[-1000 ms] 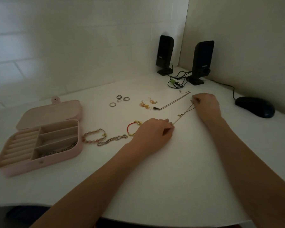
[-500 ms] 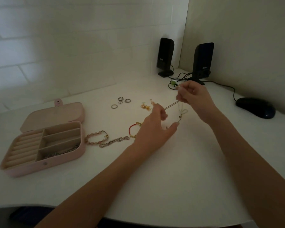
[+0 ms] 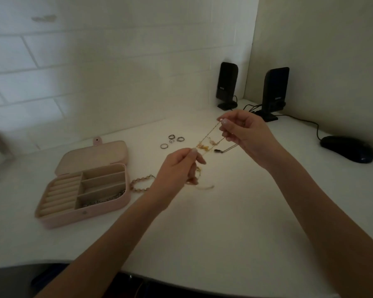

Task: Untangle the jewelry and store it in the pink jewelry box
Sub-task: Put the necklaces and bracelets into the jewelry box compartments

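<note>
Your two arms are bare all the way up, with no sleeves in view. Your left hand (image 3: 177,168) wears no rings, and there is no watch or band on that wrist. Your right hand (image 3: 249,136) is plain too. Your nails are painted a pale, light shade (you can see it best on the right thumb and pointer finger).

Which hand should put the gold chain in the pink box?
Probably the left hand: it pinches the gold chain and is nearer the open pink jewelry box. The right hand is farther away.
</note>
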{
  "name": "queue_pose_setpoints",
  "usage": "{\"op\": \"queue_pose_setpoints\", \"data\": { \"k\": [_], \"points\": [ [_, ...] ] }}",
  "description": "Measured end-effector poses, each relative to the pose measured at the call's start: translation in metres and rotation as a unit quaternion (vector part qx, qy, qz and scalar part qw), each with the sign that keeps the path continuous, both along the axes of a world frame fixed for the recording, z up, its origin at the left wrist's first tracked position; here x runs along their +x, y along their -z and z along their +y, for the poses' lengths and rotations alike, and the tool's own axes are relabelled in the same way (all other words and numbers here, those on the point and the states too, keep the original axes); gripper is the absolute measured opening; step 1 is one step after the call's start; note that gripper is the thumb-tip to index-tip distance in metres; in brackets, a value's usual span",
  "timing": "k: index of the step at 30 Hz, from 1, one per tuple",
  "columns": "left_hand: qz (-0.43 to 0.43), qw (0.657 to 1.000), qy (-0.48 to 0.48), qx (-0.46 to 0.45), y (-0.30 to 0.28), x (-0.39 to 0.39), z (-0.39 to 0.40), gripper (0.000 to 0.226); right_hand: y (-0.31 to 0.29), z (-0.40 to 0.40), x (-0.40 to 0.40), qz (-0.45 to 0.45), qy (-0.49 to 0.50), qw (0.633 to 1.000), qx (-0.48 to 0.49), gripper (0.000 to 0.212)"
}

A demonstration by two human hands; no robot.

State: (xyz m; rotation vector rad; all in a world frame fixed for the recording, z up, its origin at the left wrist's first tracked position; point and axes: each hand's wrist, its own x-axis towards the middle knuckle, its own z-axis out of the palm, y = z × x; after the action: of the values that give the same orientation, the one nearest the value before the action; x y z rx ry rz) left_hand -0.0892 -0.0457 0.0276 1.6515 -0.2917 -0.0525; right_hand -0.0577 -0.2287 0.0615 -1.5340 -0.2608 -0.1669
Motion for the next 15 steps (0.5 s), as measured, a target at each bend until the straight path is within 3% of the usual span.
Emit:
{"op": "queue_pose_setpoints", "data": {
  "k": [11, 15],
  "points": [
    [0.069, 0.996, -0.049, 0.018, -0.006, -0.018, 0.107, 0.035, -0.015, 0.074, 0.000, 0.073, -0.099, 0.965, 0.231, 0.011],
    [0.061, 0.991, -0.104, 0.061, -0.011, -0.022, 0.146, 0.034, -0.022, 0.104, 0.001, 0.087, -0.123, 0.953, 0.262, 0.015]
  ]
}}
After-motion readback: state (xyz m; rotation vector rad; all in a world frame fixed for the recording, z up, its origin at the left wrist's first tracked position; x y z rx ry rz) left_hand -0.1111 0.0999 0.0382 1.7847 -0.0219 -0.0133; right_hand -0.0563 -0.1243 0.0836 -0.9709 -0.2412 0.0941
